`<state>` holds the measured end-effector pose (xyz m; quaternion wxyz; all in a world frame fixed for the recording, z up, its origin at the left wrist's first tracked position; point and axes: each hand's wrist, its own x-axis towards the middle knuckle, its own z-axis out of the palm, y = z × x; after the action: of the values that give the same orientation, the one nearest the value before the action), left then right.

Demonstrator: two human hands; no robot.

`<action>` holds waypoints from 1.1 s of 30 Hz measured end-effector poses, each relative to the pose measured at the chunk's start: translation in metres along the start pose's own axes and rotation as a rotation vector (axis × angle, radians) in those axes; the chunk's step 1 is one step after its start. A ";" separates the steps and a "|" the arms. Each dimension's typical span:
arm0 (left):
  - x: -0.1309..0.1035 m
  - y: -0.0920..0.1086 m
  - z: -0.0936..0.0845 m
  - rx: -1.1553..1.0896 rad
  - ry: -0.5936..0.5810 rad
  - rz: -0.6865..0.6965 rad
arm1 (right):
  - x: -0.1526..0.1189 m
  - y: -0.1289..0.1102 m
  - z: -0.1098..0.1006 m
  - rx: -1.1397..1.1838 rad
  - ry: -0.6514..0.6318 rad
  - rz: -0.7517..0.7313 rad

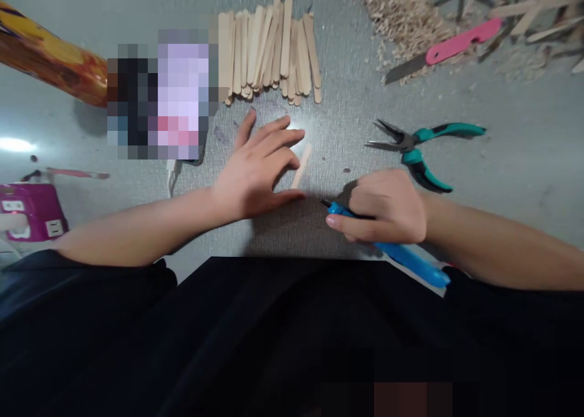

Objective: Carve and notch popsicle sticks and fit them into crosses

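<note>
Fingers spread, my left hand (255, 167) rests palm down over the grey table. A short piece of wooden craft stick (302, 166) lies between its thumb and fingertips; its lower end meets the thumb, and I cannot tell whether the hand presses on it. To the right, my right hand (385, 207) is closed around a blue-handled tool (410, 263). The tool's small dark tip points left toward the stick piece, apart from it. My fingers hide its middle, so its exact kind is unclear.
Beyond my hands lies a row of craft sticks (260, 52). Open green-handled pliers (406, 143) and a pink-handled saw (460, 42) are at right, near wood shavings (406, 21). At left are a blurred phone (182, 94), an orange cylinder (55, 58) and a purple power outlet box (39, 210).
</note>
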<state>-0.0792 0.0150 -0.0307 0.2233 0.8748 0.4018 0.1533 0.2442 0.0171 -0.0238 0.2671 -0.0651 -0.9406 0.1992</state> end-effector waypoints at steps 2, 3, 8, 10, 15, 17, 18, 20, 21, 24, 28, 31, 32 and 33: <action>-0.001 0.000 0.000 -0.005 0.027 -0.019 | -0.001 -0.003 -0.002 0.060 0.020 0.179; -0.002 0.001 0.000 -0.009 0.045 -0.022 | 0.000 -0.004 -0.002 0.074 0.071 0.255; -0.006 0.008 -0.001 0.010 0.095 0.021 | 0.009 0.000 0.006 0.083 0.417 0.455; -0.007 0.008 0.000 0.038 0.117 0.069 | 0.012 0.003 0.011 0.185 0.493 0.535; -0.007 0.006 0.005 0.229 0.037 0.110 | 0.013 0.015 0.028 0.670 0.580 0.511; -0.006 0.005 0.004 0.231 0.029 0.104 | 0.012 0.020 0.034 0.856 0.572 0.480; -0.006 0.005 0.002 0.216 0.033 0.088 | 0.011 0.022 0.037 0.911 0.554 0.466; -0.004 0.007 -0.001 0.188 0.031 0.051 | 0.009 0.024 0.038 0.962 0.497 0.454; -0.004 0.008 -0.004 0.189 0.025 0.033 | 0.009 0.024 0.038 0.971 0.461 0.463; -0.003 0.010 -0.009 0.234 -0.015 -0.002 | 0.007 0.019 0.032 1.004 0.358 0.507; -0.004 0.009 -0.012 0.314 -0.034 -0.057 | 0.008 0.008 0.026 1.128 0.337 0.581; -0.006 0.007 -0.013 0.288 -0.031 -0.055 | 0.009 0.000 0.027 1.125 0.391 0.648; -0.007 0.007 -0.014 0.265 -0.026 -0.049 | 0.009 -0.001 0.029 1.092 0.416 0.651; -0.007 0.007 -0.014 0.238 -0.019 -0.046 | 0.009 -0.002 0.030 1.041 0.443 0.640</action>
<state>-0.0856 0.0090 -0.0158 0.1249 0.8871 0.4349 0.0910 0.2206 0.0073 -0.0422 0.3789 -0.2436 -0.5779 0.6806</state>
